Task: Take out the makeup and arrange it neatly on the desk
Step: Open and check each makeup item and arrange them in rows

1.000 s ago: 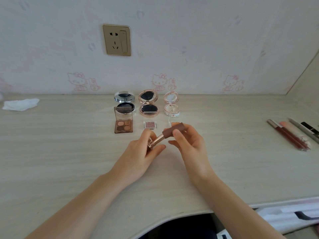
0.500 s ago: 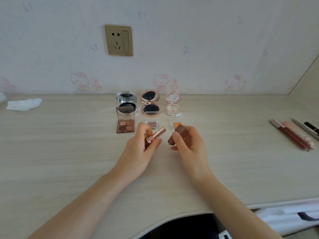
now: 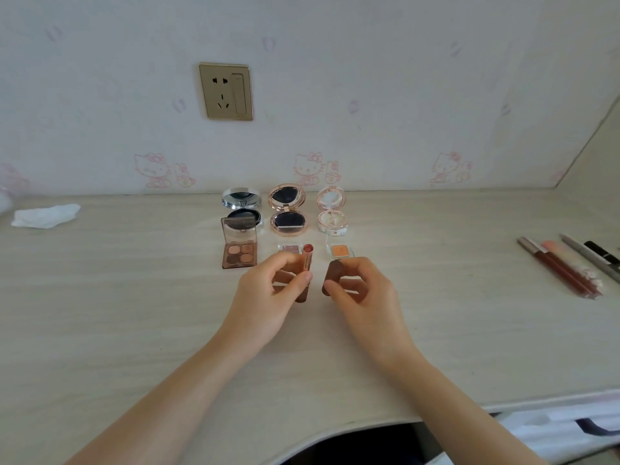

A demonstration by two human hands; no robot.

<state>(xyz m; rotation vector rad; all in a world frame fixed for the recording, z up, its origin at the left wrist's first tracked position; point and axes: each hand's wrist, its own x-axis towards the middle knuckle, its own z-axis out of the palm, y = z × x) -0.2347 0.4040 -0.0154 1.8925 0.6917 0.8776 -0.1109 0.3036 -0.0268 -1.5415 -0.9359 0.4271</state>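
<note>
We're gripping the lipstick (image 3: 307,263) upright in our left hand (image 3: 268,297), bullet pointing to the far side, just above the desk (image 3: 134,313). Our right hand (image 3: 362,290) is pinching the cap (image 3: 333,275) just right of it, apart. Open slot looks to be in front of the compacts (image 3: 288,209), so left hand is nearer for placing.

Pale wood-grain desk (image 3: 134,330), curved front edge w/ dark gap at 6 o'clock. Centre, toward 12: row of 3 open round compacts, silver (image 3: 241,209), rose-gold (image 3: 287,209), pearly pink (image 3: 332,209). Just in front: brown 4-pan eyeshadow palette (image 3: 239,248) lid up, small glitter shadow pan (image 3: 288,248), small orange pan (image 3: 340,251). At 9–10: crumpled white tissue (image 3: 45,215). At 3: bunch of lip glosses and pencils (image 3: 570,263) lying side by side, angled
</note>
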